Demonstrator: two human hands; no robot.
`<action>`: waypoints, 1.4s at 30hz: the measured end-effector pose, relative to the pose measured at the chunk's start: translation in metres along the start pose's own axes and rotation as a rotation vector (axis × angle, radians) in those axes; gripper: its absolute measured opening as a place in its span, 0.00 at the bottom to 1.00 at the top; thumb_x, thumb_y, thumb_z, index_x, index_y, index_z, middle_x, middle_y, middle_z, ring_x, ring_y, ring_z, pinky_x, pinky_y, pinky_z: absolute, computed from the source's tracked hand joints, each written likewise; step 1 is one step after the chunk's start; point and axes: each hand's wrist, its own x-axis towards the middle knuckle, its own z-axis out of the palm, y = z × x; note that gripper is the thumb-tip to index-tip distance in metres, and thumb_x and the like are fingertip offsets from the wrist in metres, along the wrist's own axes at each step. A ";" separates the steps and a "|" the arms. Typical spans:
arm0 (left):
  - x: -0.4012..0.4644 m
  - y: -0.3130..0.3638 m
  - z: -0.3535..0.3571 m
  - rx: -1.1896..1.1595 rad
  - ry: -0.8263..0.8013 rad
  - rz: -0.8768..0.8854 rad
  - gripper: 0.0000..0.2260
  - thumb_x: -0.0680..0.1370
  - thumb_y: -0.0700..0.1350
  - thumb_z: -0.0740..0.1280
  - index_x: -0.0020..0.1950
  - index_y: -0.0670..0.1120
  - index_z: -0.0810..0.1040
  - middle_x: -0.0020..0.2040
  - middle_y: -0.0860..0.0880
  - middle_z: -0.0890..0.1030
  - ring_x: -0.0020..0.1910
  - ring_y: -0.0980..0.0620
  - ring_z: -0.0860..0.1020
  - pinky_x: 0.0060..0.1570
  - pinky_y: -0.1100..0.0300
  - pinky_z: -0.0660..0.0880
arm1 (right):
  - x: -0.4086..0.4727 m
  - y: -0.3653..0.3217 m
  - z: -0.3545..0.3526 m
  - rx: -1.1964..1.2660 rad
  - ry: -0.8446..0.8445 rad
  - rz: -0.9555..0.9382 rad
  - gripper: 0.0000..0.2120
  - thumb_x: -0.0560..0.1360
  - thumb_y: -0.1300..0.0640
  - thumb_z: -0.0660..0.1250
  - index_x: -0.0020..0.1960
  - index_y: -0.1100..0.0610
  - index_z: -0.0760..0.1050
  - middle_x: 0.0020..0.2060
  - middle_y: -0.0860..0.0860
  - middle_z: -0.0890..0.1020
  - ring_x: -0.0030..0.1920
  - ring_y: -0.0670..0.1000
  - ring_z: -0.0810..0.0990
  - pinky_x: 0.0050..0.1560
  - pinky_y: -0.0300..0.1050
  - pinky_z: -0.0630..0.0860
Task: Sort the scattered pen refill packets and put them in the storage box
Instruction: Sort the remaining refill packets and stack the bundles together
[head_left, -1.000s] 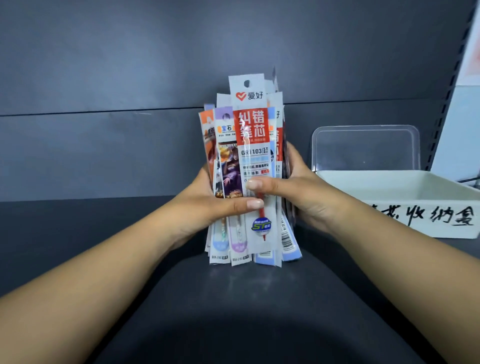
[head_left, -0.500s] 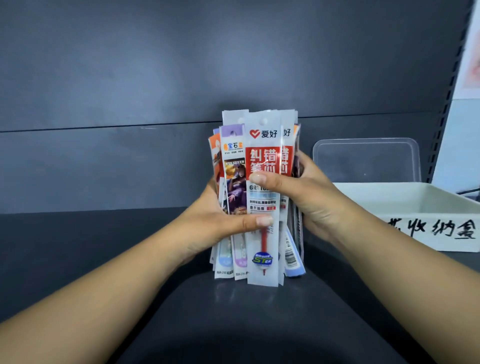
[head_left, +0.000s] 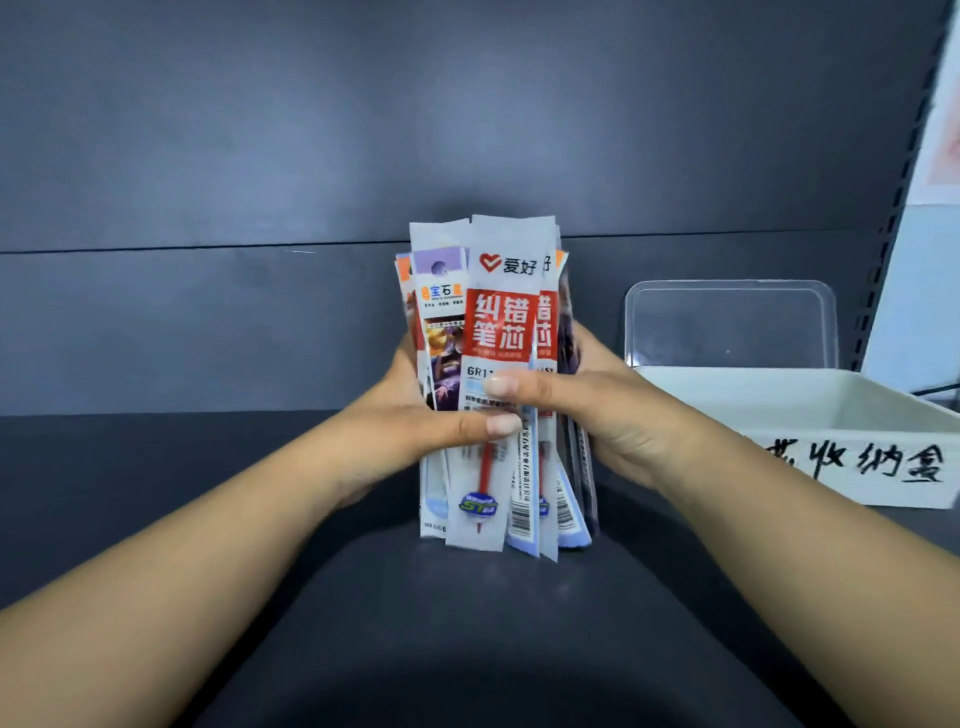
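Note:
A bundle of several pen refill packets (head_left: 498, 322) stands upright on its bottom edges on the dark shelf, a red-and-white packet at the front. My left hand (head_left: 415, 421) grips the bundle from the left, thumb across the front. From the right my right hand (head_left: 597, 410) grips it too, thumb laid over the front just above the left thumb. To the right, apart from the bundle, sits the white storage box (head_left: 810, 421) with black handwriting on its front wall.
A clear plastic lid (head_left: 727, 322) leans upright behind the box against the dark back panel. A slotted shelf upright (head_left: 904, 171) and a pale panel stand at the far right. The dark shelf surface (head_left: 208, 493) spreads left and in front of the bundle.
The packets dropped down in my hands and their bottom edges evened out on the shelf. Both thumbs slid closer together across the front packet.

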 end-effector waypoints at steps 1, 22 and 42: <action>0.000 0.000 0.002 0.016 -0.008 0.017 0.33 0.59 0.44 0.76 0.63 0.49 0.70 0.54 0.52 0.82 0.54 0.56 0.80 0.48 0.64 0.77 | -0.001 0.000 0.003 0.010 -0.003 -0.001 0.23 0.59 0.61 0.75 0.52 0.52 0.74 0.41 0.48 0.85 0.44 0.46 0.83 0.45 0.41 0.80; -0.004 0.007 0.008 0.001 -0.071 0.061 0.29 0.62 0.38 0.72 0.59 0.58 0.68 0.52 0.61 0.82 0.53 0.64 0.79 0.45 0.71 0.74 | -0.001 -0.004 0.009 0.139 0.111 -0.088 0.14 0.63 0.65 0.72 0.48 0.56 0.78 0.40 0.50 0.84 0.42 0.48 0.83 0.46 0.42 0.81; -0.003 -0.013 0.032 -0.078 -0.019 0.007 0.37 0.59 0.43 0.76 0.66 0.43 0.66 0.56 0.42 0.80 0.54 0.49 0.81 0.50 0.54 0.79 | -0.006 0.002 0.020 0.178 0.017 0.076 0.09 0.63 0.66 0.69 0.42 0.58 0.76 0.32 0.49 0.82 0.33 0.46 0.82 0.37 0.40 0.80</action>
